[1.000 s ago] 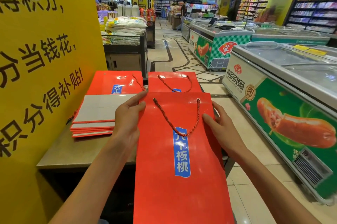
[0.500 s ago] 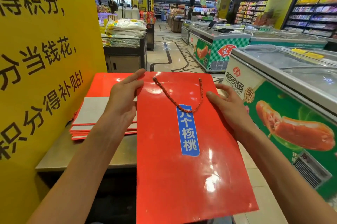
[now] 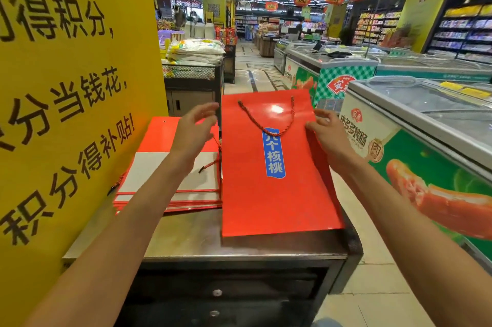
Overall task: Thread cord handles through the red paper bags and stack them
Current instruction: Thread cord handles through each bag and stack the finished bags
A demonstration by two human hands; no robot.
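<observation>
— Red paper bag with the blue label: where does it lie, from the head camera?

— Flat on the right half of the metal counter, label up. Its bottom edge lies near the front edge of the counter, and its top reaches past the far edge. Its right side runs along the counter's right edge.

— Is the cord in?

— Yes. A twisted red cord handle loops down from two holes near the top and dips to the head of the blue label.

— And the hands?

— The right hand is at the bag's right edge near the top, fingers curled onto the paper. Whether the thumb pinches the edge I cannot tell. The left hand is just off the bag's left edge, fingers spread and relaxed, holding nothing; it is blurred.

— What is under the left arm?

— A stack of flat red bags on the left half of the counter, toward the far left corner, with white folded panels showing. Loose cord ends stick out at the stack's right side, just beside the labelled bag.

— Around the counter?

— A yellow sign with black characters stands against the left edge. A chest freezer with a sausage picture stands to the right, across a strip of tiled floor.
</observation>
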